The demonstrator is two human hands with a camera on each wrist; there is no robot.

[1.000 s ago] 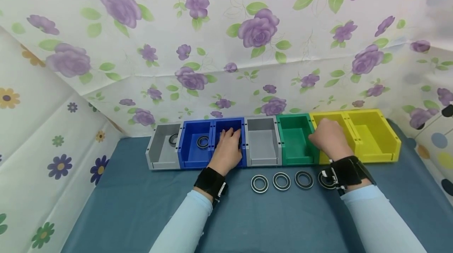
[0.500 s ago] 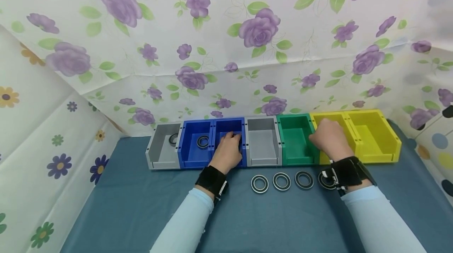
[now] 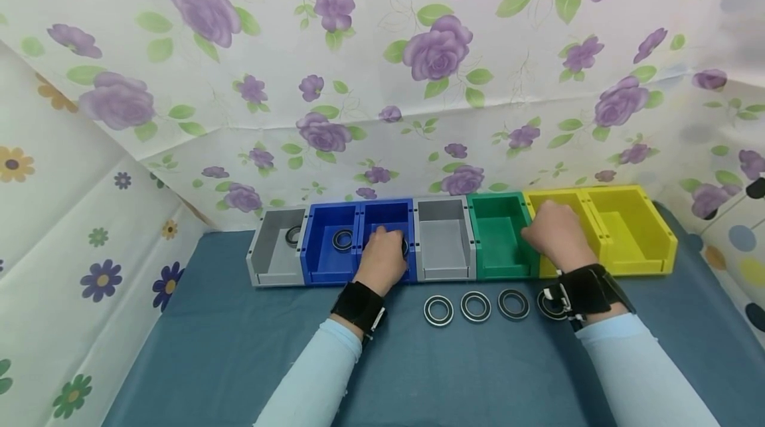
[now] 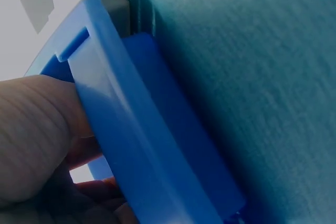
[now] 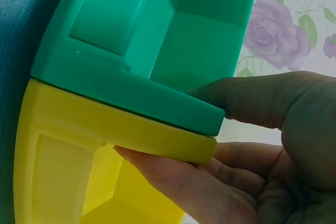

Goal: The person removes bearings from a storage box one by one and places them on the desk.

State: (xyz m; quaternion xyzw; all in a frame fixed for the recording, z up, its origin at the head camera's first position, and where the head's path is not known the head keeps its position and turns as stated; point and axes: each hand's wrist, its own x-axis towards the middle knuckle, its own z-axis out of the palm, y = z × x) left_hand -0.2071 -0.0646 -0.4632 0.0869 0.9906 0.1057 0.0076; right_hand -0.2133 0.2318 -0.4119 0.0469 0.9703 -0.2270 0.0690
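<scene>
My left hand (image 3: 382, 257) reaches into the right-hand blue bin (image 3: 388, 210), fingers curled. The dark edge of a bearing (image 3: 405, 248) shows at the thumb side of this hand; most of it is hidden. The left wrist view has the hand (image 4: 34, 135) behind the blue bin's front wall (image 4: 131, 129), with the bearing out of sight. My right hand (image 3: 556, 231) pinches the touching side walls of the green bin (image 3: 505, 221) and the yellow bin beside it (image 5: 105, 114). In the right wrist view, its thumb (image 5: 247, 98) lies on the green side and its fingers (image 5: 178, 182) on the yellow side.
A grey bin (image 3: 277, 257) and the left blue bin (image 3: 325, 261) each hold a bearing. Another grey bin (image 3: 442, 234) stands mid-row, another yellow bin (image 3: 633, 234) at the right end. Several bearings (image 3: 439, 311) lie in a line on the blue cloth (image 3: 418, 380). Flowered sheeting (image 3: 382, 82) rises behind.
My left hand's fingers have curled in, and the hand has drawn slightly toward the front of the blue bin, the bearing's edge coming with it. My right hand keeps its place.
</scene>
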